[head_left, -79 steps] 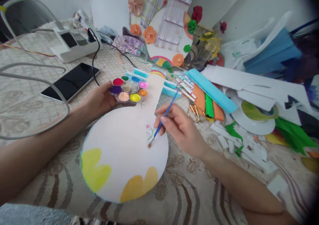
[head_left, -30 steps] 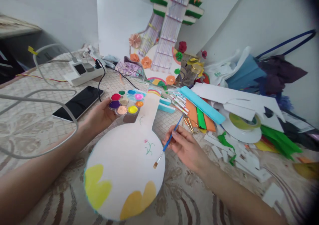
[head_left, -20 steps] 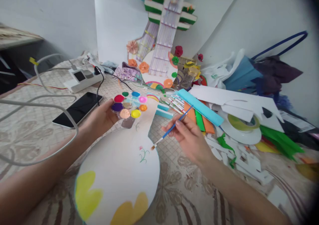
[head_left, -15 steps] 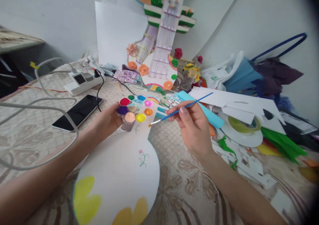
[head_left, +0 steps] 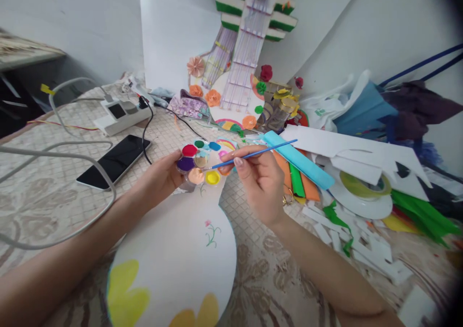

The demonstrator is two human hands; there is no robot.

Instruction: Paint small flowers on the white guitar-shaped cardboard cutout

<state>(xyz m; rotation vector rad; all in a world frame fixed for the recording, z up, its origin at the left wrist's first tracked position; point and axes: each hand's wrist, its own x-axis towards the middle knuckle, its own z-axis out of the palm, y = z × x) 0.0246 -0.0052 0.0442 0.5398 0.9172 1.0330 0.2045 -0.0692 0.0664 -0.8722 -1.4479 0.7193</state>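
My left hand (head_left: pixel 161 180) grips a round paint palette (head_left: pixel 200 160) with several coloured wells and holds it above the neck of a white guitar-shaped cutout (head_left: pixel 177 259). My right hand (head_left: pixel 259 182) pinches a thin blue paintbrush (head_left: pixel 253 155). Its tip rests in the middle of the palette. The cutout lies flat on the patterned cloth and shows a small painted flower (head_left: pixel 211 230) and yellow and orange heart shapes (head_left: pixel 126 293) at its lower edge.
A black phone (head_left: pixel 114 160), a white power strip (head_left: pixel 121 112) and grey cables lie to the left. A decorated cardboard guitar (head_left: pixel 238 57) leans on the wall behind. Paper strips, a tape roll (head_left: pixel 365 187), scissors (head_left: pixel 287 199) and paper scraps crowd the right.
My right hand lifted the brush off the cutout near the painted flower and swung it up and left, so its tip now sits in the palette. My left hand kept hold of the palette.
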